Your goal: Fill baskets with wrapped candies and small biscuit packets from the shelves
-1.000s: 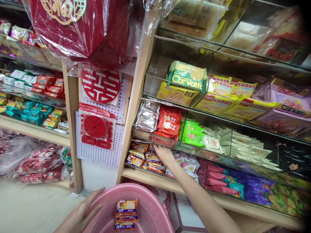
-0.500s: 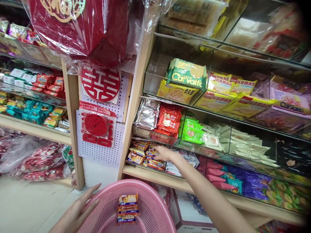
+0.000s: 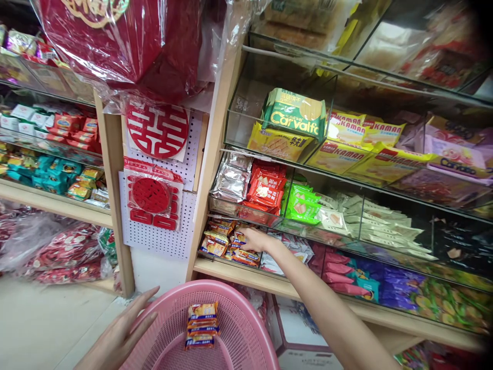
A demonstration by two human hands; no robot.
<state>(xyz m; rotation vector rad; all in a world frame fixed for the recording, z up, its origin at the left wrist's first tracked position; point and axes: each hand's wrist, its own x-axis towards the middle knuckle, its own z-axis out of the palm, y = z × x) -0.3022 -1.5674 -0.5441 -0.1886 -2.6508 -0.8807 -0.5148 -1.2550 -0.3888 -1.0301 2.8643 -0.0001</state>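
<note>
A pink plastic basket (image 3: 246, 318) stands at the bottom centre, with several orange and blue snack packets (image 3: 202, 325) lying in a row inside. My left hand (image 3: 123, 329) is at the basket's left rim, fingers apart and holding nothing. My right hand (image 3: 252, 240) reaches into the lowest shelf bin, among orange, yellow and blue packets (image 3: 214, 244). Its fingers are bent over the packets at the bin's right side; whether they grip one cannot be made out.
Clear-fronted bins of red packets (image 3: 267, 187), green packets (image 3: 302, 204) and yellow wafer packs (image 3: 342, 156) rise above. A wooden post (image 3: 115, 205) stands left. A wrapped dark red box (image 3: 154, 46) hangs overhead. A white carton (image 3: 300, 329) sits under the shelf.
My right hand has shifted slightly left over the packets in the bin. The view has moved slightly. My left hand stays beside the basket rim.
</note>
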